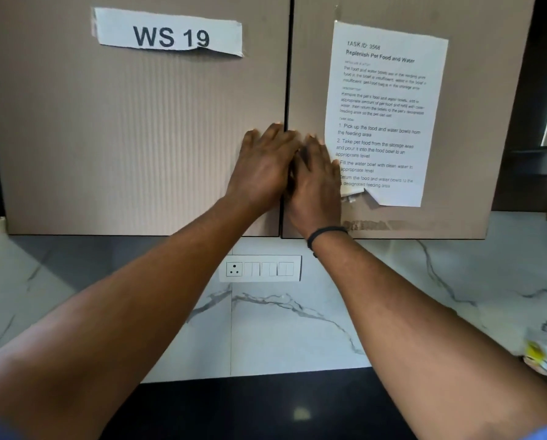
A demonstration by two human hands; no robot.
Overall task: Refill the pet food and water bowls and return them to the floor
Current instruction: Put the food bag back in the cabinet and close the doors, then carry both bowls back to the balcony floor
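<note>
No pet bowl, food bag or water is in view. Both my arms reach up to a beige wall cabinet. My left hand (262, 166) lies flat on the left cabinet door (132, 138), fingers extended, holding nothing. My right hand (316, 182), with a black band on the wrist, lies flat on the right cabinet door (466, 122) beside the centre seam, also holding nothing. The two hands touch side by side. Both doors are shut.
A "WS 19" label (170, 33) is taped to the left door and a printed task sheet (383, 112) to the right one. Below are a marble backsplash with a switch panel (261, 268), a black countertop (265, 408), and a small bottle (542, 350) at right.
</note>
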